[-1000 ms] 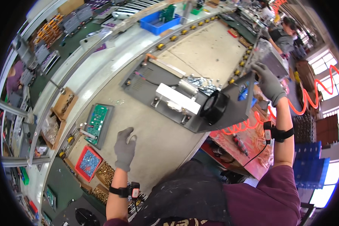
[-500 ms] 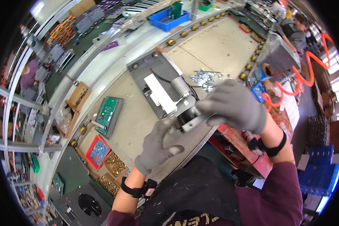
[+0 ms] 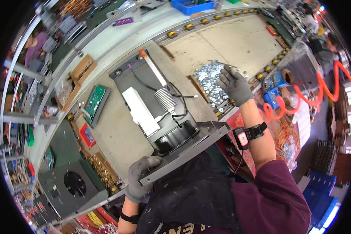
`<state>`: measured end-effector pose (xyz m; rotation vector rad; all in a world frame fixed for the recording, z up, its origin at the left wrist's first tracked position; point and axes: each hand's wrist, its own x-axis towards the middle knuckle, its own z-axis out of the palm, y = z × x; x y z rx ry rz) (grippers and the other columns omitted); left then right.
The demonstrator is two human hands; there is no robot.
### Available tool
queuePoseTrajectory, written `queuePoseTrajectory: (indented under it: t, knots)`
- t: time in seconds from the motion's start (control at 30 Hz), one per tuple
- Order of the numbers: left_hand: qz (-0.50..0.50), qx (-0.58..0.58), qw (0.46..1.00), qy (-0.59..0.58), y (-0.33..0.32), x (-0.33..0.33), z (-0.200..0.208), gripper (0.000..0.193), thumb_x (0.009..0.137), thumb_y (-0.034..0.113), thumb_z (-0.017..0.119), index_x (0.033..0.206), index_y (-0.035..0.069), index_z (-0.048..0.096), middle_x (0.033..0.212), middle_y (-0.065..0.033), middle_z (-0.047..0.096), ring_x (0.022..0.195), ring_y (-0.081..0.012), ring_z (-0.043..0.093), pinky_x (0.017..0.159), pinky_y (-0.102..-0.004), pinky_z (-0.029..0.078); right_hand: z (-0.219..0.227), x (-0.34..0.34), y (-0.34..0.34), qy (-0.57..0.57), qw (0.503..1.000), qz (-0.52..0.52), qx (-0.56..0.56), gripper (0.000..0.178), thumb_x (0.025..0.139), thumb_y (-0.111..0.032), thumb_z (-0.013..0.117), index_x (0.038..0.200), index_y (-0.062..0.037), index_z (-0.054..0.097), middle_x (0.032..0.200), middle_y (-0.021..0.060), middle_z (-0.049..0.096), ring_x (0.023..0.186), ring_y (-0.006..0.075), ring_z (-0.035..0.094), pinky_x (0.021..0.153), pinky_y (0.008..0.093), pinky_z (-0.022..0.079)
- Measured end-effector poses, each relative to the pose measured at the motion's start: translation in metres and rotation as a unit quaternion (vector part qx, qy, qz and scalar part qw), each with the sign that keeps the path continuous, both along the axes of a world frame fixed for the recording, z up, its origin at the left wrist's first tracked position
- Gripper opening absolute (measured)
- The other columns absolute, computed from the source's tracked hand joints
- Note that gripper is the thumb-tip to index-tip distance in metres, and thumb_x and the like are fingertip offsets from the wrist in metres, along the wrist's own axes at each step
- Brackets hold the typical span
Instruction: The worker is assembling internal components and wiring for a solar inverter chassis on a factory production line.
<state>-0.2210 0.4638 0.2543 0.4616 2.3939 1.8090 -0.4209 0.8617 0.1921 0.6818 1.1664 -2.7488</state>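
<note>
A dark grey metal chassis (image 3: 130, 72) lies slanted on the workbench, its front flange (image 3: 191, 154) toward my body. It carries a white rectangular block (image 3: 140, 111), a silver ribbed coil (image 3: 165, 100), a black round part (image 3: 176, 138) and black cables. My left hand (image 3: 140, 177), in a grey glove, is closed on the flange's left corner, with the thumb on top and the other fingers hidden. My gloved right hand (image 3: 238, 86) is over a heap of small shiny metal fasteners (image 3: 210, 84), its fingers loosely bent and apart; nothing shows in them.
Left of the chassis lies a green circuit board (image 3: 95, 99) on a dark plate. A red bin (image 3: 87, 134) and a box of brass-coloured parts (image 3: 101, 167) stand nearer. A roller rail (image 3: 189, 26) borders the bench. An orange coiled hose (image 3: 296, 103) hangs at right.
My right hand has left the chassis and moved right to the fastener heap. My left hand has come down and closed on the flange corner. The chassis appears closer to me.
</note>
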Motion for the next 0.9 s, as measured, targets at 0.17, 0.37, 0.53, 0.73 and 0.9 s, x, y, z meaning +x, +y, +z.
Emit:
queuePoseTrajectory:
  t: [0.17, 0.37, 0.53, 0.73, 0.9]
  knots:
    - [0.146, 0.009, 0.987, -0.065, -0.011, 0.041, -0.002, 0.028, 0.084, 0.016, 0.066, 0.107, -0.001, 0.064, 0.097, -0.0137, 0.068, 0.088, -0.0247, 0.067, 0.077, -0.0333, 0.053, -0.021, 0.017, -0.058, -0.032, 0.969, 0.201, 0.141, 0.041, 0.099, -0.034, 0.049, 0.127, -0.0041, 0.051, 0.116, 0.0111, 0.058, 0.102, 0.024, 0.057, 0.089, 0.041, 0.05]
    - [0.226, 0.065, 0.967, -0.094, -0.031, 0.072, -0.02, 0.037, 0.089, 0.03, 0.068, 0.108, -0.001, 0.062, 0.095, -0.0064, 0.067, 0.088, -0.0138, 0.063, 0.08, -0.0292, 0.05, -0.063, 0.038, -0.143, -0.045, 0.779, 0.449, 0.435, 0.087, 0.084, -0.056, 0.063, 0.147, -0.0049, 0.032, 0.139, 0.0186, 0.048, 0.122, 0.0297, 0.05, 0.098, 0.042, 0.042]
    - [0.283, 0.112, 0.951, -0.053, -0.03, 0.084, -0.037, 0.053, 0.084, 0.047, 0.071, 0.107, 0.001, 0.06, 0.092, -0.0055, 0.067, 0.087, -0.0111, 0.061, 0.08, -0.0282, 0.049, -0.097, 0.052, -0.195, 0.264, 0.659, 0.43, 0.558, 0.065, 0.086, -0.038, 0.066, 0.132, 0.0027, 0.047, 0.118, 0.0208, 0.062, 0.108, 0.0301, 0.06, 0.088, 0.0404, 0.049]
    - [0.32, 0.142, 0.937, 0.003, -0.027, 0.095, -0.043, 0.061, 0.083, 0.048, 0.071, 0.114, -0.002, 0.055, 0.095, -0.0093, 0.068, 0.091, -0.0153, 0.063, 0.081, -0.0292, 0.05, -0.099, 0.098, -0.172, 0.3, 0.502, 0.407, 0.702, 0.037, 0.086, -0.027, 0.062, 0.113, -0.0021, 0.056, 0.1, 0.0174, 0.065, 0.091, 0.0331, 0.063, 0.077, 0.0447, 0.049]
    - [0.341, 0.056, 0.937, -0.046, -0.026, 0.117, -0.033, 0.062, 0.083, 0.045, 0.071, 0.119, -0.003, 0.054, 0.099, -0.0133, 0.069, 0.095, -0.0215, 0.065, 0.083, -0.0318, 0.05, -0.056, 0.066, -0.137, 0.397, 0.384, 0.178, 0.815, 0.024, 0.076, -0.013, 0.065, 0.099, -0.0081, 0.061, 0.089, 0.0156, 0.061, 0.086, 0.035, 0.061, 0.074, 0.0447, 0.048]
